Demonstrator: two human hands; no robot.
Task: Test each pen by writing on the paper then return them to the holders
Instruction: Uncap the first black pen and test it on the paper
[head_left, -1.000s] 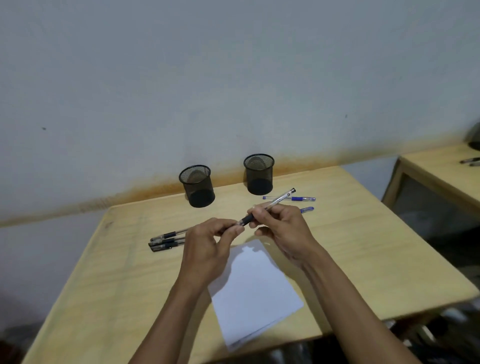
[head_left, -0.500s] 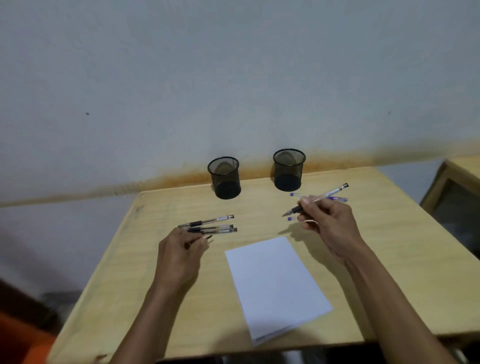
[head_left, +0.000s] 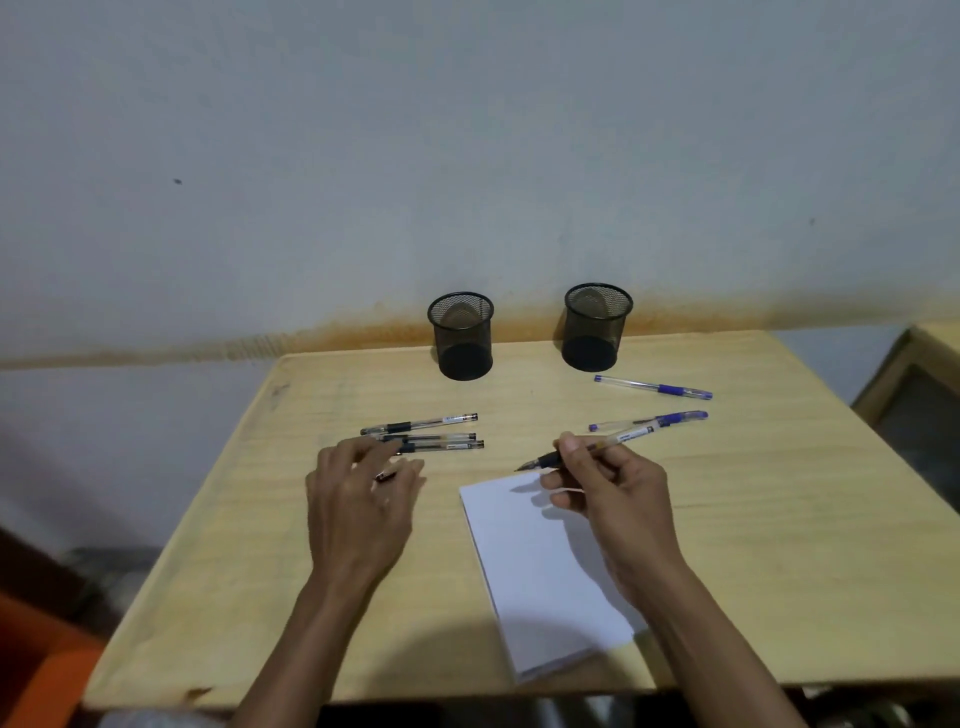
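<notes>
My right hand (head_left: 608, 493) grips an uncapped black pen (head_left: 623, 436), and its tip hovers just over the top edge of the white paper (head_left: 545, 571). My left hand (head_left: 363, 499) rests left of the paper and pinches a small dark pen cap (head_left: 384, 475). Its fingertips touch the near end of three black pens (head_left: 431, 437) lying side by side. Two blue pens (head_left: 654, 387) lie on the right. One sits behind the held pen. Two black mesh holders, left (head_left: 461, 335) and right (head_left: 596, 325), stand at the table's far edge with nothing visible inside.
The wooden table (head_left: 779, 571) stands against a pale wall. A second wooden table (head_left: 924, 358) is close on the right across a narrow gap. Something orange (head_left: 36, 675) sits on the floor at the lower left.
The cap came off the pen a second ago. My left hand carried the cap to the black pens. My right hand lowered the pen tip down to the paper's top edge.
</notes>
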